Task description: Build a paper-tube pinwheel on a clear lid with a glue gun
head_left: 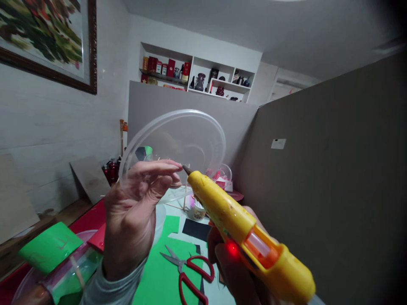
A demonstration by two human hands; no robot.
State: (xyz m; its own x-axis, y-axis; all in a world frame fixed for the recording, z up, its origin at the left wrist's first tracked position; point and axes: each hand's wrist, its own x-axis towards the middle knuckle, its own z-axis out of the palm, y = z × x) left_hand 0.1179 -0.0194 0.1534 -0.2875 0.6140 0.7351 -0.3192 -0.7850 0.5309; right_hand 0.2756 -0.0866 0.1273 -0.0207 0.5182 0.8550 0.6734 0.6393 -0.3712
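Raised in front of me is a clear round plastic lid (178, 135), tilted, with my left hand (136, 207) closed on its lower left part. My right hand (233, 271) is wrapped round a yellow hot glue gun (222, 203). Its dark nozzle points up and left, right at my left fingertips; whether it touches them I cannot tell. A red light glows on the gun's side, and a clear glue stick shows in its orange slot. Below, open scissors (181, 264) with red handles lie on green paper (155, 279).
A black paper piece (197, 229) and a small patterned cup (199, 210) lie beyond the scissors. At left stands a clear container with green paper (51, 245) on it. Grey partitions (318, 178) rise behind and at right. Pink items (221, 178) sit at the back.
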